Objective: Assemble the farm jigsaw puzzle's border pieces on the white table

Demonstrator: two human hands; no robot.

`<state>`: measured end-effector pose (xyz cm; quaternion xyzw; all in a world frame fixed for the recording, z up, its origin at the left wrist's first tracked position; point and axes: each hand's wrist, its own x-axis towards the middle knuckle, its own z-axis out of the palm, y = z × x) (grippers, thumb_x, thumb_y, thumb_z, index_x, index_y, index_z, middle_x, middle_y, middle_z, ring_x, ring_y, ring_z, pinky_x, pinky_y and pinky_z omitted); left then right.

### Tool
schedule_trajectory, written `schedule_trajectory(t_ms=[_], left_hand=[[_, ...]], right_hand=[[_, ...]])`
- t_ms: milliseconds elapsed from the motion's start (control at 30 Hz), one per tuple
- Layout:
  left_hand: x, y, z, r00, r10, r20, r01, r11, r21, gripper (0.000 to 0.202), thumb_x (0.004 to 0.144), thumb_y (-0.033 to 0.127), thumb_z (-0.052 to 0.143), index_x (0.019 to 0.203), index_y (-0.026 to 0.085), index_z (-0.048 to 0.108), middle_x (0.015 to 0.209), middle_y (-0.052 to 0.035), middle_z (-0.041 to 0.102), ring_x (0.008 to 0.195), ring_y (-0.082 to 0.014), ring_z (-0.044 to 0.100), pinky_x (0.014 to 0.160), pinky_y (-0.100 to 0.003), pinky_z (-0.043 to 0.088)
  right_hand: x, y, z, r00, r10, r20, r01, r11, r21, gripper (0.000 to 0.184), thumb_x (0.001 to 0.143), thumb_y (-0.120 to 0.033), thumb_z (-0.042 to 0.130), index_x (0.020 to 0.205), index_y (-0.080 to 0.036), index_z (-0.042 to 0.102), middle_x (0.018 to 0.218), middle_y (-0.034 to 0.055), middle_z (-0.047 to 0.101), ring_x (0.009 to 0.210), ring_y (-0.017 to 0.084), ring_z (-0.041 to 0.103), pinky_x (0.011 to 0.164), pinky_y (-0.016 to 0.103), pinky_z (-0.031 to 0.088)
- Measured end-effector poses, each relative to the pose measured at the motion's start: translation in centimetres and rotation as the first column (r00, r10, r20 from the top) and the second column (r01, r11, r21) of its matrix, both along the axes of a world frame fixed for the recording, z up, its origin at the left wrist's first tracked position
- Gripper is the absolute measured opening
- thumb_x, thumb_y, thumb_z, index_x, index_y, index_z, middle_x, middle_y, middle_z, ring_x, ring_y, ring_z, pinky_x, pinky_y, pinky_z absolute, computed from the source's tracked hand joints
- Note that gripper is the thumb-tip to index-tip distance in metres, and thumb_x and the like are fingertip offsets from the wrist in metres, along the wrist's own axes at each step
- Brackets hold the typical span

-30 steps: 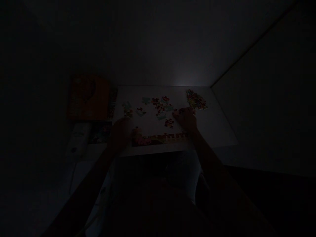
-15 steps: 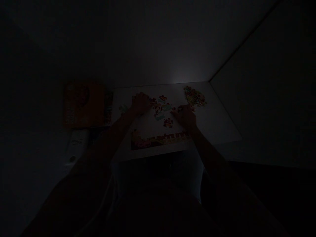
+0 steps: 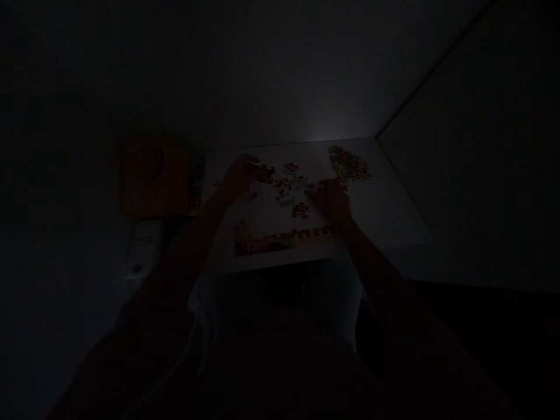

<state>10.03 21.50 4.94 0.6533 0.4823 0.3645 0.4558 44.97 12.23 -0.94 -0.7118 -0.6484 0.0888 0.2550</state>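
Note:
The scene is very dim. My left hand (image 3: 240,178) is at the far left of the loose jigsaw pieces, its fingertips against a dark jigsaw piece (image 3: 266,173) that it seems to pinch. My right hand (image 3: 330,199) rests on the white board (image 3: 385,224), fingertips among pieces near a small heap of jigsaw pieces (image 3: 349,164). A joined strip of jigsaw pieces (image 3: 280,242) lies near the board's front edge, below both hands. Several loose pieces (image 3: 286,192) lie between my hands.
An orange box or book (image 3: 155,178) lies left of the board, with a white plastic device (image 3: 144,248) in front of it. A pale wall (image 3: 455,175) rises behind and right of the board. My torso fills the bottom of the view.
My left hand has moved from the board's front left up to the far side, now at a dark piece. My right hand has barely moved, and the view has shifted slightly.

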Motion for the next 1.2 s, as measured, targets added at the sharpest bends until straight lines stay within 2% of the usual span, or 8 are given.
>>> schedule_trajectory(t_ms=[100, 267, 433, 567, 733, 867, 1000, 1200], left_hand=[[-4.4, -3.0, 0.8, 0.999, 0.035, 0.007, -0.034, 0.999, -0.035, 0.045, 0.100, 0.050, 0.091, 0.130, 0.026, 0.068, 0.106, -0.0103, 0.087, 0.089, -0.0281, 0.083, 0.083, -0.042, 0.065], [-7.9, -7.7, -0.1, 0.984, 0.016, -0.175, -0.018, 1.000, -0.008, 0.033, 0.096, 0.052, 0.092, 0.107, 0.023, 0.080, 0.113, -0.0111, 0.088, 0.107, -0.0300, 0.083, 0.096, -0.041, 0.066], [-7.3, -9.0, -1.3, 0.926, -0.042, -0.376, 0.045, 0.999, -0.002, 0.025, 0.101, 0.045, 0.084, 0.113, 0.023, 0.084, 0.121, -0.0104, 0.087, 0.117, -0.0310, 0.080, 0.111, -0.046, 0.064], [-7.3, -10.5, -1.1, 0.838, 0.105, -0.535, -0.003, 0.982, 0.188, 0.024, 0.111, 0.031, 0.068, 0.127, 0.024, 0.084, 0.147, -0.0130, 0.081, 0.140, -0.0340, 0.073, 0.130, -0.052, 0.054], [-7.2, -16.4, -1.8, 0.746, 0.161, -0.646, 0.043, 0.956, 0.289, 0.039, 0.122, 0.041, 0.054, 0.145, 0.024, 0.081, 0.157, -0.0150, 0.077, 0.150, -0.0362, 0.067, 0.136, -0.055, 0.046], [-6.7, -20.0, -2.2, 0.714, 0.069, -0.697, 0.161, 0.952, 0.259, 0.060, 0.120, 0.048, 0.060, 0.176, 0.026, 0.063, 0.182, -0.0140, 0.061, 0.167, -0.0371, 0.055, 0.140, -0.056, 0.038], [-6.5, -20.6, -2.2, 0.709, -0.003, -0.705, 0.245, 0.939, 0.242, 0.065, 0.120, 0.049, 0.059, 0.182, 0.028, 0.057, 0.191, -0.0121, 0.050, 0.178, -0.0356, 0.044, 0.145, -0.057, 0.029], [-6.4, -20.3, -2.6, 0.689, -0.045, -0.723, 0.302, 0.925, 0.230, 0.070, 0.116, 0.045, 0.062, 0.183, 0.026, 0.056, 0.191, -0.0141, 0.050, 0.177, -0.0372, 0.045, 0.143, -0.059, 0.031]], right_hand=[[0.2, 0.0, -0.2, 1.000, -0.016, 0.004, 0.016, 1.000, -0.008, 0.066, 0.103, -0.078, 0.069, 0.139, -0.023, 0.070, 0.153, 0.0245, 0.070, 0.130, 0.044, 0.074, 0.103, 0.061, 0.066], [0.6, 0.1, -0.6, 0.999, -0.047, 0.019, 0.047, 0.999, -0.003, 0.065, 0.099, -0.076, 0.073, 0.138, -0.024, 0.070, 0.151, 0.0221, 0.071, 0.130, 0.042, 0.074, 0.107, 0.063, 0.065], [0.6, 0.1, -0.3, 0.997, -0.070, 0.016, 0.070, 0.997, -0.030, 0.061, 0.097, -0.075, 0.076, 0.133, -0.025, 0.070, 0.152, 0.0218, 0.071, 0.132, 0.043, 0.073, 0.111, 0.066, 0.063], [0.6, 0.1, -0.2, 0.998, -0.061, 0.020, 0.061, 0.998, -0.026, 0.058, 0.098, -0.077, 0.074, 0.128, -0.027, 0.069, 0.147, 0.0208, 0.071, 0.130, 0.042, 0.073, 0.111, 0.067, 0.063], [0.7, 0.2, -0.5, 0.996, -0.077, 0.038, 0.078, 0.997, -0.002, 0.060, 0.098, -0.081, 0.071, 0.124, -0.027, 0.071, 0.144, 0.0197, 0.072, 0.125, 0.041, 0.073, 0.108, 0.065, 0.064], [0.7, 0.4, -0.8, 0.993, -0.092, 0.070, 0.093, 0.996, -0.007, 0.060, 0.100, -0.079, 0.071, 0.126, -0.025, 0.071, 0.143, 0.0198, 0.072, 0.125, 0.040, 0.073, 0.108, 0.064, 0.064], [0.6, 0.4, -0.8, 0.994, -0.091, 0.066, 0.092, 0.996, -0.021, 0.060, 0.102, -0.079, 0.069, 0.128, -0.025, 0.071, 0.144, 0.0201, 0.071, 0.126, 0.040, 0.073, 0.109, 0.064, 0.063], [0.6, 0.3, -1.0, 0.994, -0.084, 0.071, 0.084, 0.996, 0.000, 0.064, 0.101, -0.082, 0.069, 0.129, -0.025, 0.073, 0.145, 0.0203, 0.073, 0.127, 0.041, 0.074, 0.109, 0.064, 0.064]])
